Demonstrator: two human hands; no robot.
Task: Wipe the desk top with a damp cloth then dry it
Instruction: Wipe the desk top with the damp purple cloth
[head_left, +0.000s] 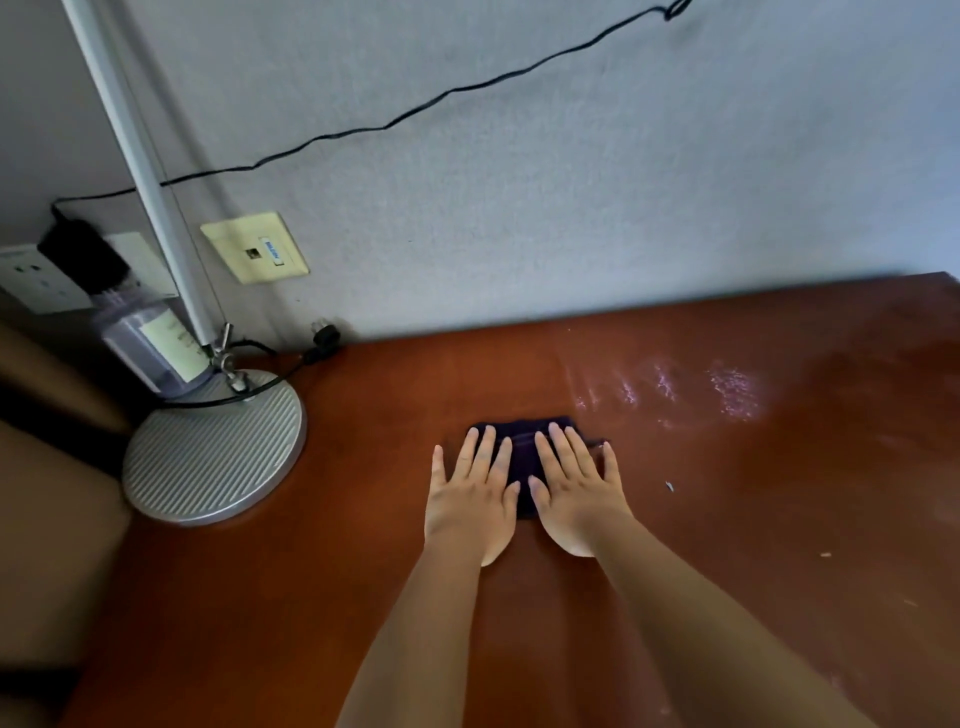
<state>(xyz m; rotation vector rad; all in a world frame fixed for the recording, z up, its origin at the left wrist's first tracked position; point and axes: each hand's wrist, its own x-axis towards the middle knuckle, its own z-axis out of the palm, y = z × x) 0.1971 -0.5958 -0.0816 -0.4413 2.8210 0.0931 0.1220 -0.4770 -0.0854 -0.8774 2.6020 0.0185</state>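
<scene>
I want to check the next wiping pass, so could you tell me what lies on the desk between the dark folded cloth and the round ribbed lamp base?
In the head view, only bare reddish-brown desk top separates the dark folded cloth from the round ribbed lamp base.

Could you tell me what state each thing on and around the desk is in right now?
Cloth: folded, flat on the desk, under both hands.
Left hand: open, pressing the cloth.
Right hand: open, pressing the cloth.
Desk top: streaked wet behind and right of the cloth.
Lamp base: standing at the desk's left edge.
Black adapter: plugged into the wall socket.
</scene>
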